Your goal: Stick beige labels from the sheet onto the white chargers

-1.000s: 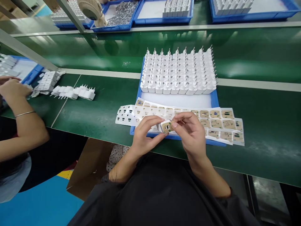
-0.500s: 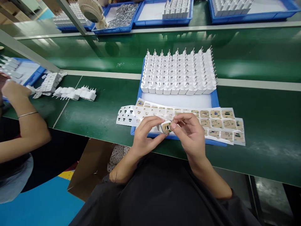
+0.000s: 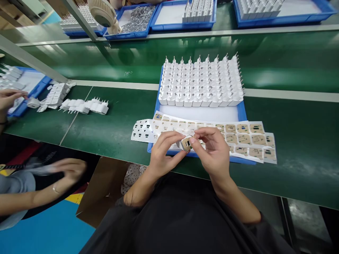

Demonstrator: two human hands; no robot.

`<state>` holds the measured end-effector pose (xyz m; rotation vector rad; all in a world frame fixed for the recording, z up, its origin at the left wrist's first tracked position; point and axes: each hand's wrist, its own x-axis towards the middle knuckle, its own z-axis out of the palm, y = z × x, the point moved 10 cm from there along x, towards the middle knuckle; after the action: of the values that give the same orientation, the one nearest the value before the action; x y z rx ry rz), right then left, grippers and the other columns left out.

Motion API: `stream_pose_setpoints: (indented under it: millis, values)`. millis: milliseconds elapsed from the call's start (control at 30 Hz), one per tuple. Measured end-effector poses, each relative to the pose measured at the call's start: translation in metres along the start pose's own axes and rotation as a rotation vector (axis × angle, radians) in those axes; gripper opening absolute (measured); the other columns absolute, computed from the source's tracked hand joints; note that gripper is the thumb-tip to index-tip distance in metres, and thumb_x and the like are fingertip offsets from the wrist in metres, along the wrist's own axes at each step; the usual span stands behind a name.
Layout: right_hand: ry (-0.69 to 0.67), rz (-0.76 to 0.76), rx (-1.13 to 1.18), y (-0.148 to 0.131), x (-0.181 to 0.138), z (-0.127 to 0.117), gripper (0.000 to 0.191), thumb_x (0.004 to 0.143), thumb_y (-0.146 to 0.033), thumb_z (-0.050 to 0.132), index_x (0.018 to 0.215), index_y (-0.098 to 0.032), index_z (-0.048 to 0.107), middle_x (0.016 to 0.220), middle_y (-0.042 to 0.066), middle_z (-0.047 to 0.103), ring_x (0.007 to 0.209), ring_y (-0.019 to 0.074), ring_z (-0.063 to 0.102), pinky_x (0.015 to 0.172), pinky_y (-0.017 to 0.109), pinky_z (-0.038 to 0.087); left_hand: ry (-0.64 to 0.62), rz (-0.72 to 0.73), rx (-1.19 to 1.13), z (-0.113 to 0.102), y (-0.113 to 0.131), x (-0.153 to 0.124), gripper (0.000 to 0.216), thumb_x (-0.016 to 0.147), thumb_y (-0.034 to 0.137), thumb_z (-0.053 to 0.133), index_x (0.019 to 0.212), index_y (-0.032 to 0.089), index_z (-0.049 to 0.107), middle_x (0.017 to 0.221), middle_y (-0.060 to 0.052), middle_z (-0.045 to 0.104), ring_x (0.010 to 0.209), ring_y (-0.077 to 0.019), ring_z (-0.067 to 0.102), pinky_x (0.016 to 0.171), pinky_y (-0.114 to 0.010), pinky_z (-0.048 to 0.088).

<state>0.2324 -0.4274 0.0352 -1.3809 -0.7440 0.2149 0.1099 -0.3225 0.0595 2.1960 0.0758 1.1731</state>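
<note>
"How is the charger (image 3: 186, 143) held?"
"Over the blue tray's (image 3: 242, 112) near edge, clamped by the left hand (image 3: 164, 152), label (image 3: 188, 144) pinched by the right hand (image 3: 215, 151)."
"Pointed?"
"Labelled face turned up, toward tray's right; long axis foreshortened."

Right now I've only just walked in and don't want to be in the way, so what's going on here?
The person's left hand holds a small white charger, while the right hand touches the tan sticker on its face. Sticker sheets lie across the front of a blue tray; behind them, white plugs stand in rows, pins up. On the person's left, a co-worker's hand is close to a white block on the green bench.
</note>
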Motion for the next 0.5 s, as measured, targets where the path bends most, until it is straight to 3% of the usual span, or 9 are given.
stream_pose_setpoints:
  millis: [300, 500]
  values:
    - [0.011, -0.073, -0.138, -0.007, 0.0, 0.002, 0.017, 0.093, -0.024, 0.07, 0.109, -0.027, 0.066, 0.089, 0.001, 0.066, 0.084, 0.0183, 0.066, 0.081, 0.037, 0.057, -0.001, 0.0, 0.027, 0.0, 0.0, 0.0, 0.034, 0.089, 0.023, 0.075, 0.122, 0.023, 0.064, 0.109, -0.007, 0.072, 0.103, -0.0211, 0.071, 0.09, -0.037, 0.061]
    - [0.064, -0.289, -0.358, -0.027, -0.001, 0.004, 0.027, 0.091, -0.018, 0.072, 0.114, -0.029, 0.066, 0.087, 0.0, 0.066, 0.081, 0.0186, 0.065, 0.08, 0.038, 0.058, 0.007, -0.005, 0.0, 0.0, -0.003, -0.002, 0.036, 0.088, 0.018, 0.076, 0.123, 0.023, 0.065, 0.111, -0.007, 0.072, 0.106, -0.0206, 0.07, 0.093, -0.037, 0.061]
